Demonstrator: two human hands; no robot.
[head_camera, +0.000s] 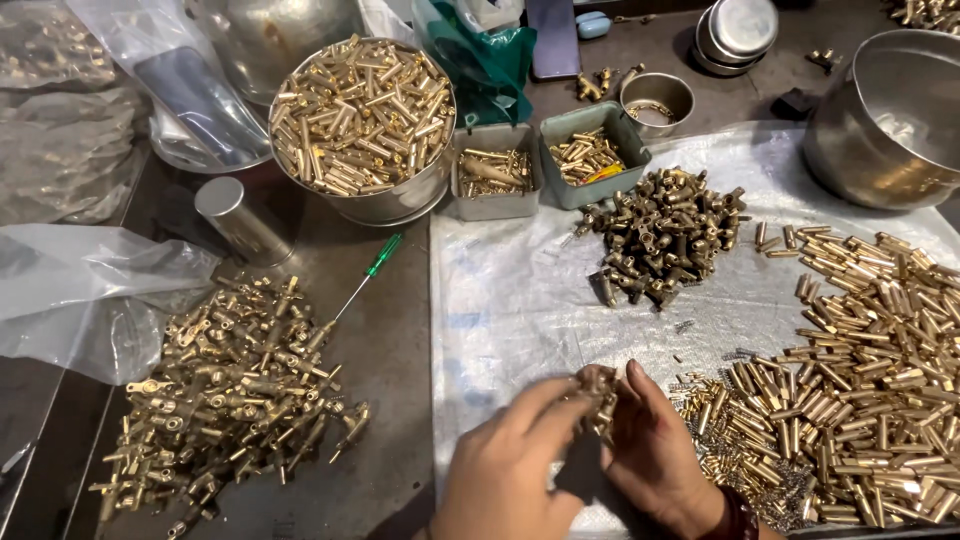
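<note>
1. Two bare hands meet at the near edge of the desk (390, 330); the left hand (505, 465) and the right hand (655, 455) are both clenched on one small cluster of brass parts (600, 392), pinched between their fingertips.
2. Under both hands lies a pale plastic sheet (510, 300); the held brass parts sit just above it.
3. Just to the right of the right hand, a broad heap of brass tubes (870, 370) spreads over the sheet, with tiny springs (745, 470) scattered along its near edge, close to the wrist, which wears a dark red bangle (742, 518).
4. Beyond the hands, well apart from them, lies a pile of darker brass fittings (660, 235).
5. Further beyond stand two small grey trays (545, 165), side by side, each holding a few brass pieces, and to their left a round metal tin (365, 125) heaped with brass tubes.
6. Well to the left of the left hand, off the sheet, a pile of longer brass pieces (235, 385) rests on the bare desk.
7. Between that pile and the tin lies a green-handled screwdriver (365, 275), with a small metal cylinder (240, 220) tilted on its far left.
8. Far to the right, beyond the tube heap, a large steel bowl (885, 120) stands on the desk.
</note>
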